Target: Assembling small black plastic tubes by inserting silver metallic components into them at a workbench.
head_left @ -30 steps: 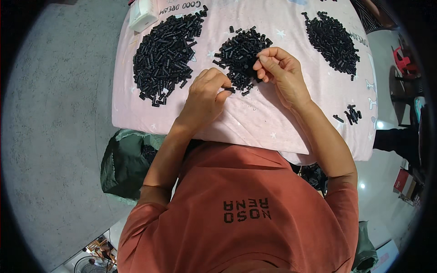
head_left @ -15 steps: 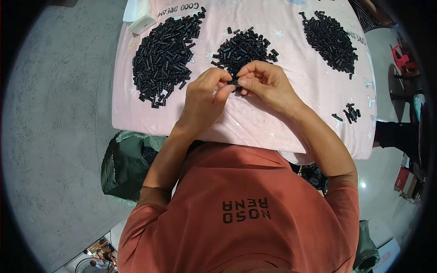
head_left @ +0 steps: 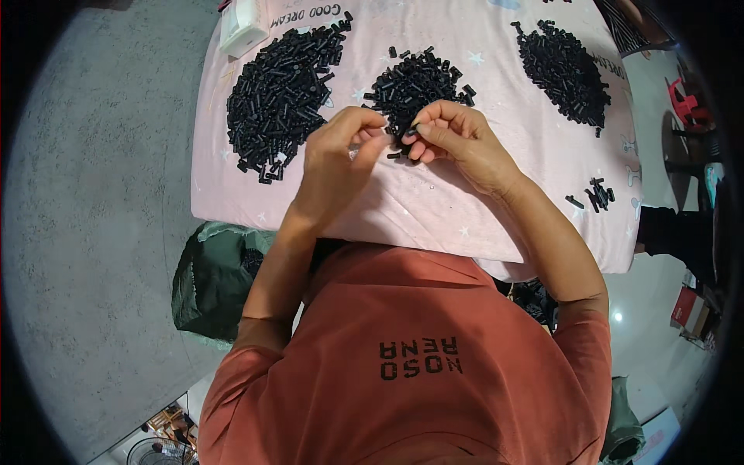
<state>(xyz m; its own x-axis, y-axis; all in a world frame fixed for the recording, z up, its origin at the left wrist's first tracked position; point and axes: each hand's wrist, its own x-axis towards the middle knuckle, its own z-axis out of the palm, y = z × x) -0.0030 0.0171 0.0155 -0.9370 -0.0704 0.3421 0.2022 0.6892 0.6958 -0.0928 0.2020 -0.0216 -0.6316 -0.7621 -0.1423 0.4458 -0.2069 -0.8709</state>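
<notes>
Both my hands are over the near edge of the middle pile of small black cylindrical plastic pieces [head_left: 418, 77]. My right hand [head_left: 465, 143] pinches a small black cylindrical piece [head_left: 411, 132] between thumb and forefinger, its other fingers curled beneath. Just left of it, my left hand [head_left: 337, 155] is bent with a gap between thumb and forefinger, and no piece shows there. A larger heap of black tubular pieces [head_left: 279, 101] spreads to the left of my left hand. Farther right is another heap of black pieces [head_left: 564, 74].
A pink printed cloth [head_left: 465, 225] covers the table. A few loose black pieces [head_left: 598, 195] lie near its right side. At the far left corner stands a white box [head_left: 242, 27]. A dark green sack [head_left: 213, 279] sits below the left edge, and a red chair [head_left: 686, 105] is beyond the right.
My hands were together at one small black piece; now they are apart. The left has drawn back slightly leftward, and the piece shows in my right fingers.
</notes>
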